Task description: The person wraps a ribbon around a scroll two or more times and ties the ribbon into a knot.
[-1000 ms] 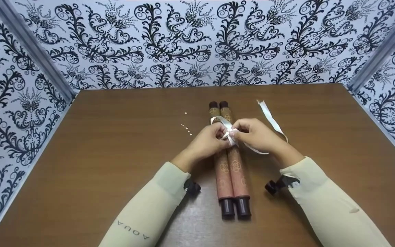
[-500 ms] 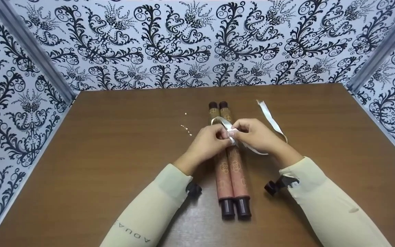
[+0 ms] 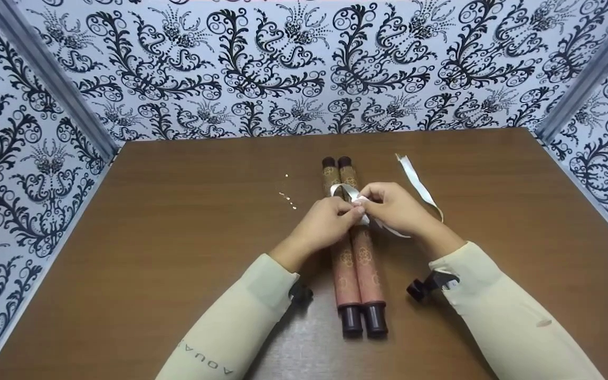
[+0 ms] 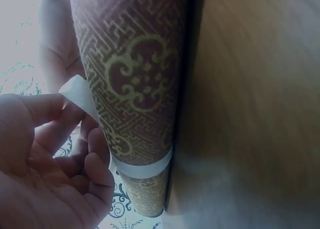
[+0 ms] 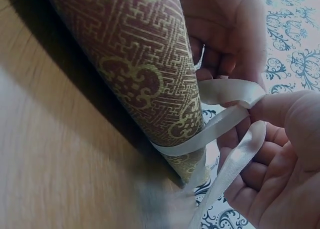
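Two patterned scroll rolls [image 3: 366, 258] with dark end knobs lie side by side on the table. A white ribbon [image 3: 339, 187] wraps round them and forms a loop near their middle. Above the rolls, the left hand [image 3: 322, 221] pinches the ribbon between thumb and forefinger; its wrist view shows a bit of ribbon [image 4: 77, 92] at those fingertips. Facing it, the right hand [image 3: 396, 206] also pinches the ribbon, its fingertips almost meeting the left ones. In the right wrist view the ribbon [image 5: 235, 121] runs from the brocade roll [image 5: 145, 74] to the fingers, with a tail hanging down.
A ribbon end [image 3: 415, 179] trails over the brown table [image 3: 177, 211] to the right of the rolls. Several small white bits [image 3: 287, 199] lie left of them. Patterned walls [image 3: 304, 68] enclose the table's back and sides. A black wrist camera [image 3: 419, 289] sticks out under the right sleeve.
The left hand has shifted slightly right and down, its thumb now over the ribbon near the right fingertips. The loop has drawn a little to the right. The right hand has hardly moved.
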`<action>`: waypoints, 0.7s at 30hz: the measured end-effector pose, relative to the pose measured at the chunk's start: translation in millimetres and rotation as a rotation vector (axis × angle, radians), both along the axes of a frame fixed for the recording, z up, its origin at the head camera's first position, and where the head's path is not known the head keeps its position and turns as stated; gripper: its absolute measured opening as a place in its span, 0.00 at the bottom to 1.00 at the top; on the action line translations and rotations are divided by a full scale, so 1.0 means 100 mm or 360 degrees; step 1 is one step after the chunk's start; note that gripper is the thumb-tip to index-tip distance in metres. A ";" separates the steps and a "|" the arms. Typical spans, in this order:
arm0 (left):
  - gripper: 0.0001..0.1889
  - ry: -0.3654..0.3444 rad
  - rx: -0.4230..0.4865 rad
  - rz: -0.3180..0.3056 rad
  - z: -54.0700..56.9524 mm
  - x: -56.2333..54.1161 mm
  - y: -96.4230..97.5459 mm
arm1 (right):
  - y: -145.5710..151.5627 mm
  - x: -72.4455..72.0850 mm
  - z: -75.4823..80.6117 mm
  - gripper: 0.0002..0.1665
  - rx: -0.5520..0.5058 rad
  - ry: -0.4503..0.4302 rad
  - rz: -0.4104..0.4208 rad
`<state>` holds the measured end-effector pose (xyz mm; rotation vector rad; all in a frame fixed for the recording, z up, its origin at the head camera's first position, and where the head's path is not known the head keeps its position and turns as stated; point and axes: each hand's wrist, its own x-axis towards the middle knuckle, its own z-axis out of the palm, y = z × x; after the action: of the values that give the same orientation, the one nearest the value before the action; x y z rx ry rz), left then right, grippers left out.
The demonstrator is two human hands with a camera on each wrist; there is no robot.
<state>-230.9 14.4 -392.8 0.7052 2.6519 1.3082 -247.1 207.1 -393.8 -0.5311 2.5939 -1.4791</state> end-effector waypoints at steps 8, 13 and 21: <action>0.09 0.0037 0.0047 -0.0081 0.00 0.03 0.02 | 0.01 -0.01 -0.01 0.08 0.0023 0.0030 -0.0005; 0.09 -0.0024 0.0125 -0.0037 0.06 0.04 0.00 | 0.03 -0.02 0.01 0.09 0.0036 0.0028 -0.0014; 0.10 -0.0272 0.0384 0.0074 0.18 0.10 -0.01 | 0.02 0.00 0.03 0.09 0.0071 0.0046 -0.0068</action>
<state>-221.3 13.3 -374.4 0.5314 2.4158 1.6404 -246.8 208.8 -390.4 -0.4988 2.6702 -1.4324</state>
